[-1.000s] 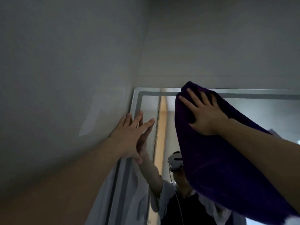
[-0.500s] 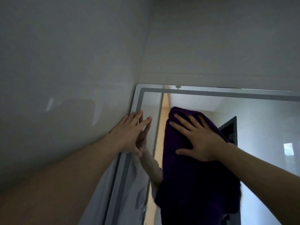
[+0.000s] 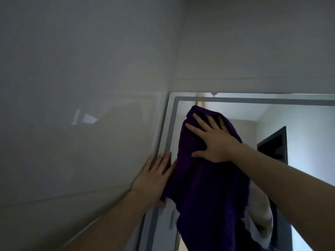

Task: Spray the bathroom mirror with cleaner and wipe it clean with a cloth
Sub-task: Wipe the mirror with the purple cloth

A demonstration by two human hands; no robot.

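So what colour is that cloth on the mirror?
Dark purple. The cloth shows in the head view, pressed flat under the right hand.

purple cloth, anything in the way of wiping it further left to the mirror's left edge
Yes: the left hand rests flat on the mirror frame at the left edge, right beside the purple cloth that the right hand presses to the glass. Above that hand, the strip up to the top left corner looks free.

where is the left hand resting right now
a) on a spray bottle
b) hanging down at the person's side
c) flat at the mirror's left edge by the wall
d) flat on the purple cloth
c: the left hand lies flat with straight fingers on the left edge of the framed rectangular wall mirror, while the right hand presses the dark purple terry cloth.
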